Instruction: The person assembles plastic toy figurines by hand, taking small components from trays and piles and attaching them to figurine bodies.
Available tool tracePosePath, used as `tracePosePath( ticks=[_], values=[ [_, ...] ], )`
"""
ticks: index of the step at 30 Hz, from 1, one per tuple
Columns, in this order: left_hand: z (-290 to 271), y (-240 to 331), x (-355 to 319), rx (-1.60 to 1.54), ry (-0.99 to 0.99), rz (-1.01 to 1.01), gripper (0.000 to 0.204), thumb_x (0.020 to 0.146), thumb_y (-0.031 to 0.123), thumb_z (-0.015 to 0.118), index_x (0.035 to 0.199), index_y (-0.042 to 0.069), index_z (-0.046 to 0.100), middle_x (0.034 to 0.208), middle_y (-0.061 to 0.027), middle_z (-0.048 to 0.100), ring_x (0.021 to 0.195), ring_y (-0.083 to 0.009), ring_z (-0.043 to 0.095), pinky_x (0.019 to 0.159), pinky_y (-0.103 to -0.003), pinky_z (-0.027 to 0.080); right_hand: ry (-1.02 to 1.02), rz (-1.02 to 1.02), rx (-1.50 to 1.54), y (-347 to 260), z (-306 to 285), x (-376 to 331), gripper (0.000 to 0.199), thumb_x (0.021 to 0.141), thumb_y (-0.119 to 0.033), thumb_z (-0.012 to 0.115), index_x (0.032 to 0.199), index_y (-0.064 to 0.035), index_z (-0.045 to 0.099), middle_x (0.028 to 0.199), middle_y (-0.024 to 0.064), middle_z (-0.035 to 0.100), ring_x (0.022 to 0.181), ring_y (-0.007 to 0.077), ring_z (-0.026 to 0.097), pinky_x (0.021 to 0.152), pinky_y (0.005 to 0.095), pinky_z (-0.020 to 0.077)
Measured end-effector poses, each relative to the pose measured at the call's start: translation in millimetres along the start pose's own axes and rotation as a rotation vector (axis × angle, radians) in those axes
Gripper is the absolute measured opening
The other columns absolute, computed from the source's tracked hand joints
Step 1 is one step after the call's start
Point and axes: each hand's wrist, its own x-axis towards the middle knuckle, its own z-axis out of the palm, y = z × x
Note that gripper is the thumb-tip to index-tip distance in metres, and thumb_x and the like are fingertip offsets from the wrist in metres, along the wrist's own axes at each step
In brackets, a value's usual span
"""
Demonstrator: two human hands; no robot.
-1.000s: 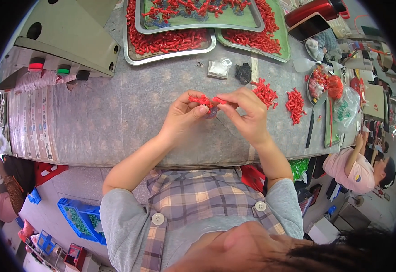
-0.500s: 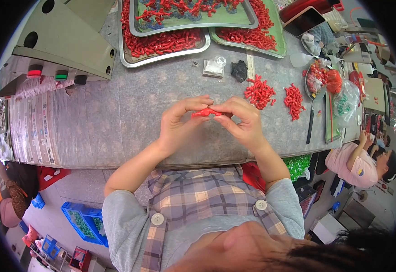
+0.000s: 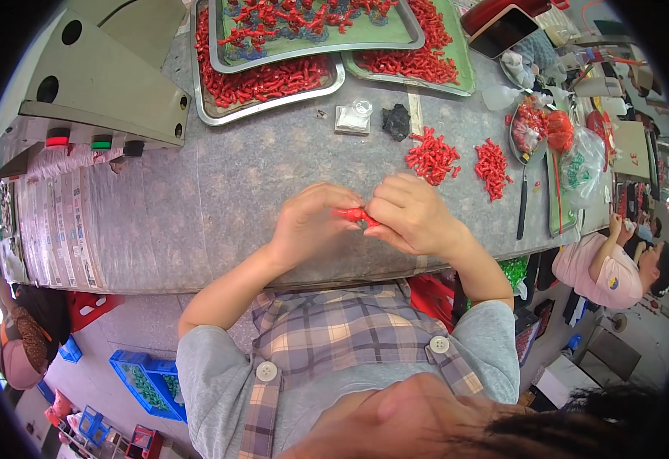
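A small red plastic figure part (image 3: 349,215) is held above the table between my two hands. My left hand (image 3: 304,222) pinches its left end between thumb and fingers. From the other side, my right hand (image 3: 411,214) grips its right end, fingers curled and thumb underneath. The right-hand fingers partly hide the piece, so I cannot tell whether it is one part or two joined. Beyond my right hand lie a larger pile of small red parts (image 3: 432,157) and a smaller pile (image 3: 492,170).
Metal trays (image 3: 265,105) of red parts stand at the back, one stacked on top holding red figures (image 3: 288,19). A grey machine (image 3: 105,84) with buttons occupies the back left. To the right are a black-handled tool (image 3: 523,206) and a green tray (image 3: 560,218). A co-worker (image 3: 602,268) sits further right.
My right hand has turned, its fingers curling more tightly around the red part's end. Both hands sit slightly lower in the picture. The whole view has shifted a little.
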Motion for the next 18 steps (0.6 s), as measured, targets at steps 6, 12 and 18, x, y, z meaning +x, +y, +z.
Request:
tracePosePath(
  ticks=[6, 12, 18],
  values=[
    [2, 1, 0, -0.04, -0.005, -0.029, 0.029, 0.059, 0.001, 0.076, 0.085, 0.005, 0.062, 0.09, -0.0066, 0.066, 0.086, -0.0223, 0.063, 0.075, -0.032, 0.05, -0.012, -0.003, 0.011, 0, 0, -2, 0.026, 0.076, -0.03, 0.063, 0.074, -0.0086, 0.05, 0.071, 0.0048, 0.049, 0.067, 0.0225, 0.051, 0.059, 0.0333, 0.0399],
    [-1, 6, 5, 0.096, -0.055, 0.17, 0.027, 0.056, 0.003, 0.075, 0.08, 0.006, 0.063, 0.084, -0.0059, 0.067, 0.085, -0.0225, 0.064, 0.074, -0.031, 0.05, -0.038, -0.032, 0.064, -3, 1, -7, 0.026, 0.073, -0.029, 0.066, 0.073, -0.0083, 0.05, 0.07, 0.0041, 0.05, 0.067, 0.0216, 0.051, 0.059, 0.033, 0.0407],
    [-5, 4, 0, 0.122, -0.177, 0.238, 0.02, 0.07, 0.011, 0.071, 0.087, 0.004, 0.063, 0.091, -0.0099, 0.066, 0.09, -0.0299, 0.063, 0.076, -0.038, 0.049, -0.057, -0.072, 0.067, -7, 2, -14, 0.025, 0.073, -0.028, 0.066, 0.072, -0.0089, 0.049, 0.068, 0.0024, 0.049, 0.066, 0.0197, 0.051, 0.059, 0.032, 0.0401]
  ],
)
